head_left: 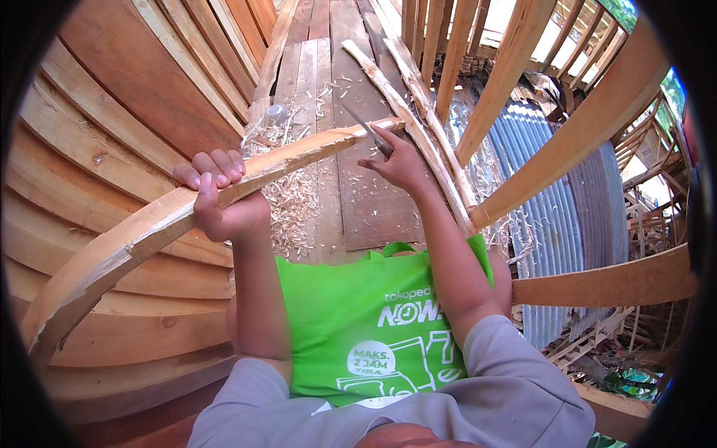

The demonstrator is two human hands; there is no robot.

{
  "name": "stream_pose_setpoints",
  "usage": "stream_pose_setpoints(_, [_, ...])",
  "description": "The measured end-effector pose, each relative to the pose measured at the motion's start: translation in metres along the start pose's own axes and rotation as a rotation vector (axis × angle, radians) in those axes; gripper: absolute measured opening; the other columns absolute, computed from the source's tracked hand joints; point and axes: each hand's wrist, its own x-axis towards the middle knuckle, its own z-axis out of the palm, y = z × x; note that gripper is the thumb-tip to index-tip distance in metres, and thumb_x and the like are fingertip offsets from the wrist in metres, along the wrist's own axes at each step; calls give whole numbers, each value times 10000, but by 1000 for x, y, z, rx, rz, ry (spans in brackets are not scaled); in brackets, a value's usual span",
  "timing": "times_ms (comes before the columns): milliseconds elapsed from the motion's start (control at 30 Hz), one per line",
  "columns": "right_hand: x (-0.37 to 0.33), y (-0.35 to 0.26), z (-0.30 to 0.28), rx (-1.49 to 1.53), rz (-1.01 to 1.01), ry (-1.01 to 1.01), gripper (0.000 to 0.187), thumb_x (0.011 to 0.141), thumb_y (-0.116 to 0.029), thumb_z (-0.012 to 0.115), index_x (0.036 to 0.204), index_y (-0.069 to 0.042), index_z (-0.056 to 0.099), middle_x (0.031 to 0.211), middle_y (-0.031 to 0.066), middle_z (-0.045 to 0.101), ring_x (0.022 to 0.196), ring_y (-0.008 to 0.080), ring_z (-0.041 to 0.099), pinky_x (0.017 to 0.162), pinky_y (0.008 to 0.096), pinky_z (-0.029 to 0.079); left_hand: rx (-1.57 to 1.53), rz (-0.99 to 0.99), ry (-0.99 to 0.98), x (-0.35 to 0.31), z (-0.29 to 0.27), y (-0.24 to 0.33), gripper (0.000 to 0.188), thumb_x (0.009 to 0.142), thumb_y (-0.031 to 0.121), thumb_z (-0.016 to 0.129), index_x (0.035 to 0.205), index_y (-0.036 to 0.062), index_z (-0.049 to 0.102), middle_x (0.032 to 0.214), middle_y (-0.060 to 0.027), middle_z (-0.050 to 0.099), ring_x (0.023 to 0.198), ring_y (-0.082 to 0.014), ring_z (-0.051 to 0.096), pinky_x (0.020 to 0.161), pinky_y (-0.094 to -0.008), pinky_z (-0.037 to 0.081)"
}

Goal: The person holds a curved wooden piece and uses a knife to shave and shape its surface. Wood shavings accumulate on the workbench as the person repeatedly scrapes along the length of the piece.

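- Slantwise, a wooden beam (299,155) stretches from beyond the plank floor's (373,198) left edge, rightward through the grip.
- Left hand (240,216) clasps its middle.
- Right hand (402,163) grips a knife (367,130), blade crossing near the beam's right end.

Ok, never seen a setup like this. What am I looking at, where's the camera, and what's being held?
No robot here: just a person's two bare hands. The single picture comes from a wide fisheye camera worn on the head, looking down, so straight edges bend near the rim. The left hand grips a long, curved piece of wood. The right hand holds a knife-like blade near the wood's far end; its handle is hidden. On the plank floor lie pale shavings, two slender poles and a small cup. A green bag covers the lap.
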Motion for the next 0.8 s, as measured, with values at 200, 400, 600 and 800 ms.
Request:
stream_pose_setpoints(200, [2,2,30,-28,52,135,631,821,-392,799,1385,-227,570,565,15,401,554,120,384,554,297,378,-4,26,-80,-3,-8,-10,178,763,136,562,779,166,388,644,26,398,587,-90,389,586,-248,358])
stream_pose_setpoints(400, [6,1,27,-38,83,186,580,868,-389,728,1383,-182,557,960,144,734,930,279,707,809,392,526,96,5,143,-15,16,-10,178,815,138,533,799,169,359,677,25,368,617,-89,367,620,-247,349])
stream_pose_setpoints(600, [3,-9,14,12,64,335,516,841,-308,769,1304,-146,609,917,116,738,856,266,720,753,370,532,184,13,82,-17,36,-3,154,860,150,521,882,160,368,685,15,380,645,-102,427,665,-272,401])
stream_pose_setpoints(800, [-2,-2,19,-27,93,327,463,844,-320,760,1266,-197,616,844,118,716,831,305,705,725,406,529,102,67,23,-20,23,-15,143,888,185,526,893,159,386,684,5,396,626,-105,433,602,-254,396])
